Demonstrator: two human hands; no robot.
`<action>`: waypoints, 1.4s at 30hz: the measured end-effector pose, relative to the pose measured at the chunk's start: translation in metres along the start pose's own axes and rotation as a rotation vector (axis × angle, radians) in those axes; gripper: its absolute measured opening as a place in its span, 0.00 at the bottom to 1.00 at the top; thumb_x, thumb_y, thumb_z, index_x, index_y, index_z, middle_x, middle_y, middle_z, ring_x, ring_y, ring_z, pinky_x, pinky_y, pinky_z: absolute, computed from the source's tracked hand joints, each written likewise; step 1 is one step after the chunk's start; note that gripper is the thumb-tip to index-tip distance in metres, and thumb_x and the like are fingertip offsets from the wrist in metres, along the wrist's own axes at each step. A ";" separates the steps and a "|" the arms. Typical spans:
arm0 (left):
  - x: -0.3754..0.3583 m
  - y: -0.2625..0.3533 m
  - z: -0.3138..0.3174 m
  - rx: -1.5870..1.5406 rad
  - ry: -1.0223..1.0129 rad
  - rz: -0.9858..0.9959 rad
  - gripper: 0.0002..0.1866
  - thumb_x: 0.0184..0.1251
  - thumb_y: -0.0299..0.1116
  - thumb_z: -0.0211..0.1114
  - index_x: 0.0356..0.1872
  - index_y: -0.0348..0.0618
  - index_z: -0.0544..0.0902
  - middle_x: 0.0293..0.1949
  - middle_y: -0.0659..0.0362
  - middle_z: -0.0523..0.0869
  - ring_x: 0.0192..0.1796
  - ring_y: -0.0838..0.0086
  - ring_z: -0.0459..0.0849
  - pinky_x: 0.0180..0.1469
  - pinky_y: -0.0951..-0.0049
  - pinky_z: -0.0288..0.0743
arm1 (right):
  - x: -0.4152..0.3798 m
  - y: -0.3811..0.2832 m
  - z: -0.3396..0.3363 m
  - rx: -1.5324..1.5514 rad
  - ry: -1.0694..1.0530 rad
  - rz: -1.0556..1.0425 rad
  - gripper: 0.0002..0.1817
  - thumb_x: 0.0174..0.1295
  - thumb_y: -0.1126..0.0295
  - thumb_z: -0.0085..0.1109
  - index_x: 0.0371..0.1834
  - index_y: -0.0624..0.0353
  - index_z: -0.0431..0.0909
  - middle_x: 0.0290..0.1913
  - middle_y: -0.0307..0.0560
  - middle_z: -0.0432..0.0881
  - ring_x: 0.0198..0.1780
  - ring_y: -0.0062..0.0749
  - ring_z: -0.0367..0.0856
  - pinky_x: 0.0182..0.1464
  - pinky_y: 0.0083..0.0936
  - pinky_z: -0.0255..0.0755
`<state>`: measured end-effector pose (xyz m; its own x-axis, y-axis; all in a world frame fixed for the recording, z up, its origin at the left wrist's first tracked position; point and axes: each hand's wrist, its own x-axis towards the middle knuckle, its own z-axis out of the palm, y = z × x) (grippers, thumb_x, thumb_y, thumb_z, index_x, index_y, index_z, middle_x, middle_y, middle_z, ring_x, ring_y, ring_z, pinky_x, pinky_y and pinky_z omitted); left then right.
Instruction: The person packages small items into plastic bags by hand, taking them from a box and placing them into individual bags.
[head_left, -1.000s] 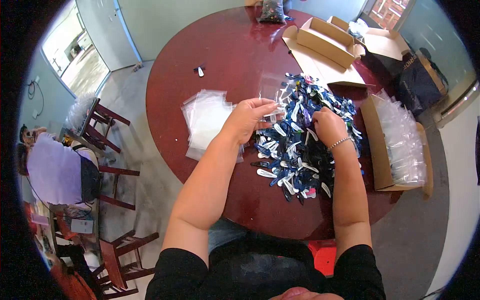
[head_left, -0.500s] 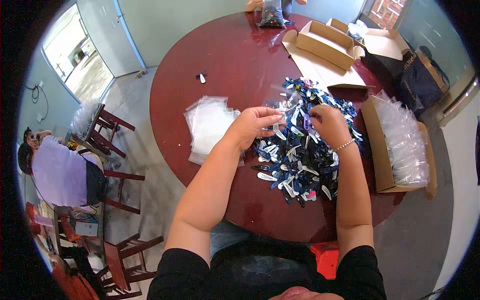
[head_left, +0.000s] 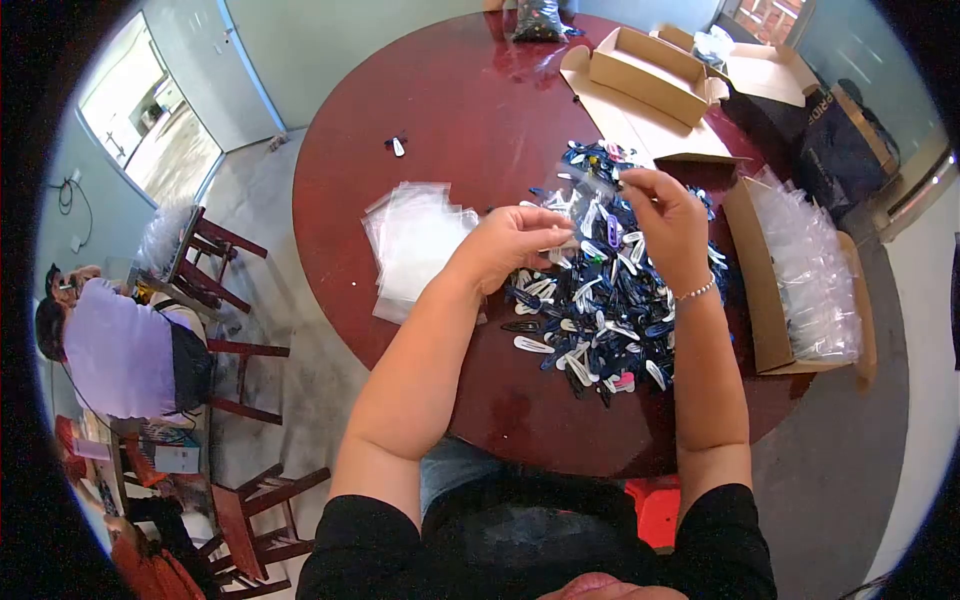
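A clear plastic bag (head_left: 592, 182) with some clips showing through it is pinched in my left hand (head_left: 515, 243), over the left side of a heap of snap hair clips (head_left: 610, 315). My right hand (head_left: 665, 215) is closed at the fingertips beside the bag's upper edge. Something small and dark shows at those fingertips, too small to make out. A purple hair clip (head_left: 613, 231) lies on the heap between my hands. The other clips are mostly dark blue, black and white. Left of my left hand lies a stack of flat clear bags (head_left: 415, 250).
The heap lies on a round dark-red table (head_left: 400, 110). A box of clear bags (head_left: 760, 290) stands at right, with open cardboard boxes (head_left: 645, 85) behind. A filled bag (head_left: 540, 22) stands at the far edge. One white clip (head_left: 398, 147) lies apart. Another person (head_left: 125, 345) sits at left.
My right hand has moved up from the clips near the purple one to the bag's upper edge. My left hand keeps its hold on the bag. The view has shifted slightly.
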<state>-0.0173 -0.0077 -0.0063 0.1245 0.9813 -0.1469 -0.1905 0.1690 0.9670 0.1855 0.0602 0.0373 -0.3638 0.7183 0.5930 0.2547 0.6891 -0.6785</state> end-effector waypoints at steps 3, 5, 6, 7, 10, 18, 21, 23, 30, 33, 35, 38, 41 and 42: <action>0.003 0.000 -0.004 -0.093 0.092 0.012 0.12 0.63 0.34 0.68 0.45 0.45 0.84 0.40 0.63 0.88 0.44 0.80 0.85 0.40 0.80 0.76 | -0.002 0.030 -0.001 -0.211 -0.148 0.181 0.07 0.58 0.77 0.61 0.39 0.65 0.83 0.40 0.50 0.86 0.41 0.28 0.84 0.45 0.23 0.77; 0.007 -0.004 -0.008 -0.158 0.168 0.026 0.10 0.64 0.35 0.67 0.44 0.46 0.85 0.39 0.63 0.88 0.43 0.79 0.86 0.38 0.81 0.76 | -0.010 0.056 0.006 -0.406 -0.255 -0.009 0.08 0.57 0.74 0.60 0.39 0.59 0.85 0.40 0.51 0.86 0.41 0.44 0.84 0.46 0.33 0.77; 0.008 -0.004 -0.010 -0.158 0.168 0.027 0.10 0.64 0.35 0.67 0.44 0.46 0.85 0.39 0.63 0.88 0.43 0.79 0.86 0.38 0.81 0.76 | -0.013 0.062 0.012 -0.411 -0.260 -0.010 0.09 0.54 0.74 0.59 0.37 0.58 0.86 0.39 0.51 0.85 0.43 0.48 0.82 0.49 0.36 0.76; 0.009 -0.005 -0.011 -0.172 0.158 0.026 0.10 0.65 0.35 0.66 0.44 0.45 0.84 0.40 0.62 0.88 0.43 0.78 0.86 0.38 0.81 0.77 | -0.014 0.068 0.015 -0.410 -0.261 -0.010 0.09 0.54 0.74 0.59 0.37 0.58 0.86 0.39 0.51 0.85 0.43 0.48 0.82 0.49 0.36 0.76; 0.008 -0.002 -0.012 -0.253 0.143 0.020 0.11 0.67 0.36 0.64 0.46 0.44 0.83 0.43 0.60 0.87 0.44 0.75 0.87 0.37 0.80 0.79 | -0.014 0.073 0.017 -0.528 -0.341 -0.142 0.07 0.55 0.73 0.58 0.34 0.57 0.86 0.38 0.50 0.85 0.42 0.47 0.81 0.48 0.37 0.75; 0.007 0.000 -0.016 -0.347 0.007 -0.018 0.16 0.70 0.40 0.61 0.51 0.40 0.81 0.47 0.55 0.86 0.47 0.72 0.86 0.39 0.76 0.83 | -0.009 0.041 0.012 -0.430 -0.140 -0.078 0.06 0.55 0.73 0.64 0.34 0.61 0.80 0.32 0.50 0.81 0.35 0.44 0.81 0.39 0.33 0.75; 0.002 0.002 -0.008 -0.236 0.003 -0.037 0.13 0.69 0.41 0.63 0.47 0.45 0.82 0.43 0.62 0.86 0.45 0.78 0.85 0.41 0.75 0.81 | -0.004 0.013 0.010 -0.209 0.053 -0.066 0.06 0.57 0.78 0.63 0.38 0.63 0.80 0.33 0.42 0.81 0.31 0.21 0.78 0.37 0.19 0.73; 0.002 0.001 -0.005 -0.209 -0.022 -0.062 0.13 0.69 0.41 0.63 0.48 0.46 0.83 0.42 0.63 0.87 0.44 0.79 0.85 0.43 0.75 0.80 | -0.005 -0.003 0.012 -0.154 0.065 -0.077 0.06 0.58 0.78 0.63 0.38 0.64 0.80 0.34 0.43 0.82 0.32 0.21 0.79 0.38 0.19 0.74; 0.003 -0.002 -0.004 -0.135 -0.155 -0.079 0.14 0.68 0.40 0.64 0.48 0.45 0.82 0.41 0.63 0.87 0.43 0.79 0.85 0.43 0.75 0.79 | -0.005 0.001 0.012 -0.056 0.031 -0.092 0.07 0.60 0.77 0.63 0.41 0.64 0.82 0.39 0.43 0.84 0.35 0.21 0.79 0.40 0.17 0.73; 0.003 -0.001 -0.004 -0.125 -0.048 -0.052 0.15 0.68 0.39 0.63 0.51 0.43 0.81 0.44 0.61 0.87 0.46 0.77 0.85 0.42 0.75 0.80 | -0.002 0.015 0.000 -0.123 0.090 0.011 0.06 0.60 0.76 0.63 0.40 0.64 0.83 0.34 0.45 0.85 0.33 0.20 0.79 0.39 0.18 0.73; 0.004 -0.001 -0.007 -0.156 0.028 -0.066 0.14 0.68 0.39 0.64 0.50 0.44 0.82 0.44 0.61 0.87 0.45 0.77 0.85 0.40 0.76 0.80 | -0.002 0.028 -0.013 -0.322 -0.176 0.128 0.07 0.56 0.74 0.64 0.37 0.63 0.84 0.30 0.48 0.85 0.31 0.26 0.82 0.38 0.23 0.75; 0.003 0.000 -0.007 -0.201 0.040 -0.037 0.12 0.67 0.41 0.65 0.45 0.46 0.83 0.40 0.64 0.87 0.41 0.80 0.85 0.39 0.79 0.78 | -0.007 0.048 -0.014 -0.588 -0.435 0.139 0.08 0.52 0.72 0.64 0.35 0.62 0.84 0.29 0.51 0.84 0.32 0.38 0.84 0.38 0.29 0.77; 0.003 0.001 -0.007 -0.228 0.058 -0.033 0.12 0.68 0.40 0.64 0.45 0.46 0.83 0.40 0.63 0.87 0.40 0.80 0.85 0.38 0.81 0.77 | -0.013 0.045 -0.005 -0.696 -0.505 0.213 0.08 0.50 0.71 0.63 0.33 0.59 0.84 0.32 0.53 0.84 0.36 0.48 0.83 0.41 0.36 0.77; 0.003 0.001 -0.008 -0.227 0.059 -0.032 0.12 0.68 0.40 0.64 0.45 0.46 0.83 0.40 0.63 0.87 0.40 0.80 0.85 0.38 0.81 0.77 | -0.014 0.046 -0.002 -0.745 -0.527 0.225 0.07 0.51 0.71 0.62 0.32 0.59 0.84 0.32 0.54 0.84 0.36 0.49 0.83 0.42 0.37 0.77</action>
<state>-0.0250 -0.0043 -0.0074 0.0781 0.9777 -0.1951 -0.4023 0.2100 0.8911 0.2040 0.0825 -0.0014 -0.5483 0.8319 0.0854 0.8100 0.5537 -0.1933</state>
